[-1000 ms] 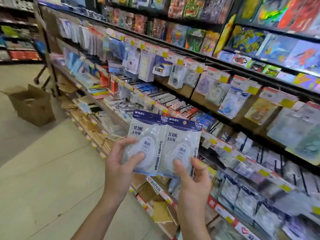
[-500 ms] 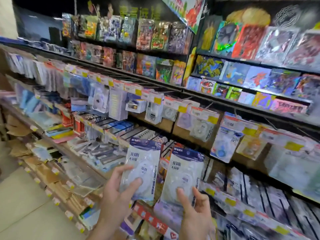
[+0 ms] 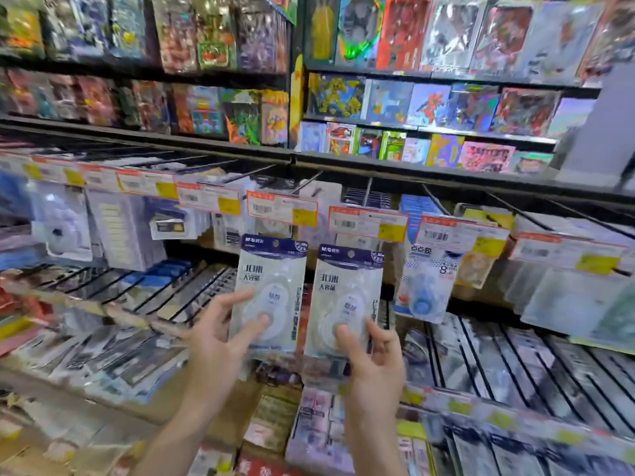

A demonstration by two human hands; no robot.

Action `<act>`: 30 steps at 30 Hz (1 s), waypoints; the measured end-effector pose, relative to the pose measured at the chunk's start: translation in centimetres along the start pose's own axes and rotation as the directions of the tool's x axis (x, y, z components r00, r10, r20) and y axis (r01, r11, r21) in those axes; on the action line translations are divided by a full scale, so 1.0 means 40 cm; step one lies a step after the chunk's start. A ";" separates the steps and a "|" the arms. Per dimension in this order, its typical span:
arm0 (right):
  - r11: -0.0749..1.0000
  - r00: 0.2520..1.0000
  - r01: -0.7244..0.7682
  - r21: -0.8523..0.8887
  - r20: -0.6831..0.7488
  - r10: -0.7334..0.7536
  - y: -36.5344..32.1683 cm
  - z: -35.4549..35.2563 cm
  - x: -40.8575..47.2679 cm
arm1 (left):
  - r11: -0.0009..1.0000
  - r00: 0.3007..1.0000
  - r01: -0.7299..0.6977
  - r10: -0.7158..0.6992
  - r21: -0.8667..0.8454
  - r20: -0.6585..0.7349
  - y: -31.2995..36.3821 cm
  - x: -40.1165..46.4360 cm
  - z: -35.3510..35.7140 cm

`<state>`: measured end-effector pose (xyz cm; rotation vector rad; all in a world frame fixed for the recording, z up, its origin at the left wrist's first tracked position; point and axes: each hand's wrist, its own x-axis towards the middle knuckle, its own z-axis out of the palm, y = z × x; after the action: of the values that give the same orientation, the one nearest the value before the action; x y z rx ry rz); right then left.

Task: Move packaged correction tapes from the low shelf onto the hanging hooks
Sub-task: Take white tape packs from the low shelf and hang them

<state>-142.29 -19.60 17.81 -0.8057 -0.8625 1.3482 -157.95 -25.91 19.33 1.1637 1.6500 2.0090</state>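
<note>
Below the row of orange-and-white price tags (image 3: 281, 209), the left hand (image 3: 220, 341) pinches a clear plastic correction tape packet with a dark blue header (image 3: 269, 290), thumb on its front, the fingers behind. The right hand (image 3: 372, 359) holds a second, similar packet (image 3: 347, 300) the same way, just beside the first. Both packets stand upright in front of the hanging hooks (image 3: 305, 182), not yet on them. To do this step well, I think each packet should go up one at a time, so the small hole in its header meets the hook tip, then slide back.
</note>
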 end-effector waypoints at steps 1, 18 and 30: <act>1.000 1.000 0.009 -0.002 -0.008 -0.009 0.003 0.004 0.013 | 1.000 1.000 -0.008 0.008 0.001 0.006 -0.008 0.017 0.009; 0.987 0.972 0.137 -0.085 -0.183 -0.151 0.052 0.019 0.141 | 0.989 0.958 0.135 -0.114 -0.063 0.263 -0.146 0.182 0.048; 0.963 0.955 0.255 -0.090 -0.134 -0.266 0.057 0.030 0.150 | 0.983 0.937 0.129 -0.077 -0.132 0.340 -0.162 0.218 0.034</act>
<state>-144.27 -13.47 16.72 -0.8050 -0.8728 1.0187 -164.14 -17.24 16.87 1.2515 1.3369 1.7249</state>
